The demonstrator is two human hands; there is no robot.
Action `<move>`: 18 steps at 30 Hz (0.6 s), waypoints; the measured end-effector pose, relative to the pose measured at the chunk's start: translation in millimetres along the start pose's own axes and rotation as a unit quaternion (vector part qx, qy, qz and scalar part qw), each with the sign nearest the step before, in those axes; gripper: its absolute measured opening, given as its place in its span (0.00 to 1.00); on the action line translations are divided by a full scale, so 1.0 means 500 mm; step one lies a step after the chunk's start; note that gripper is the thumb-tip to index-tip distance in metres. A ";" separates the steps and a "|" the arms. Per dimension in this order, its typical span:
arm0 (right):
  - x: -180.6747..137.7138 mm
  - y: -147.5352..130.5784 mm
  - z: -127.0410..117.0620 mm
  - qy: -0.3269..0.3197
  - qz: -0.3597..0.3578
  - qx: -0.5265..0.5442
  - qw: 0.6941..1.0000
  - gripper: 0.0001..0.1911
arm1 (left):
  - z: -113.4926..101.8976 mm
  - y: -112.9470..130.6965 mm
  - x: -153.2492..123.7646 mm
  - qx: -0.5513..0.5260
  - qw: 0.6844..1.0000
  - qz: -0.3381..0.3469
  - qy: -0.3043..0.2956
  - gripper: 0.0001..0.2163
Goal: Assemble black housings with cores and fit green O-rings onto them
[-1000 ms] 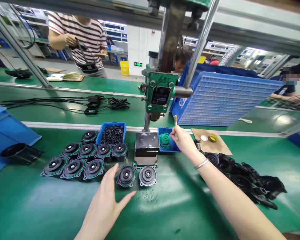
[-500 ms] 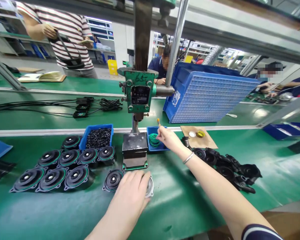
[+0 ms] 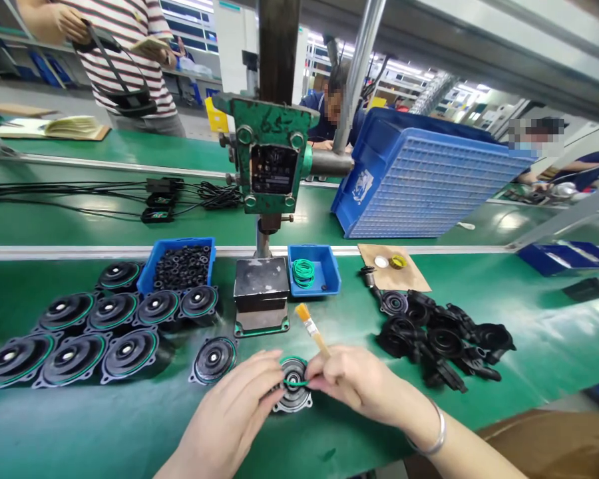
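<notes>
Between my hands lies a round motor housing (image 3: 294,398), ribbed inside, with eared corners. A thin green O-ring (image 3: 295,383) stretches across it. My left hand (image 3: 237,399) is closed at the ring's left side, its fingertips also over the housing's edge. My right hand (image 3: 354,382) pinches the ring's right side and also keeps a small paintbrush (image 3: 310,326) in its fingers, yellow bristles pointing up and away. Beside my left hand sits another round housing (image 3: 214,359). Parts of the ring and housing are hidden by my fingers.
A press (image 3: 272,159) stands ahead over its black block (image 3: 261,279). Around it are a bin of green rings (image 3: 333,273), a bin of black rings (image 3: 150,266), several finished-looking housings (image 3: 72,359), black parts (image 3: 444,342) and a tilted blue crate (image 3: 429,186). Other people are beyond.
My right hand has come back from the small blue bin to the housing, bringing a green ring and the brush. My left hand has shifted left, uncovering more of the housing.
</notes>
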State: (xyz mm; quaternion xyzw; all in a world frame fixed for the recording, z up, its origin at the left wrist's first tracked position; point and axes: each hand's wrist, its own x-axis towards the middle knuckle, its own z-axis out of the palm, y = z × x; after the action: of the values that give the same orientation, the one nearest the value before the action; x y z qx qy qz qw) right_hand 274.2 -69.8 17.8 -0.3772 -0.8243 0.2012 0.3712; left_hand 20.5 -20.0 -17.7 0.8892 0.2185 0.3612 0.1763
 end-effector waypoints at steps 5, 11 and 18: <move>-0.020 0.020 0.020 0.008 0.060 0.061 0.996 0.14 | 0.002 -0.002 0.019 -0.006 0.999 0.029 -0.020 0.08; -0.035 0.022 0.027 -0.008 0.132 0.113 0.985 0.16 | -0.008 0.002 0.037 0.000 0.999 0.024 -0.040 0.09; -0.055 -0.004 0.059 0.040 0.128 0.047 0.990 0.24 | -0.017 0.001 0.036 -0.011 0.998 0.017 -0.064 0.10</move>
State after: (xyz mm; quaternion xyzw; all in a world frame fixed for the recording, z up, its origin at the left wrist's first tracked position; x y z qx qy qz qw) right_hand 262.6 -93.9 -12.5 -0.4692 -0.7433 0.2702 0.3929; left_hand 26.2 -9.9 -1.7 0.9119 0.1880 0.3093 0.1934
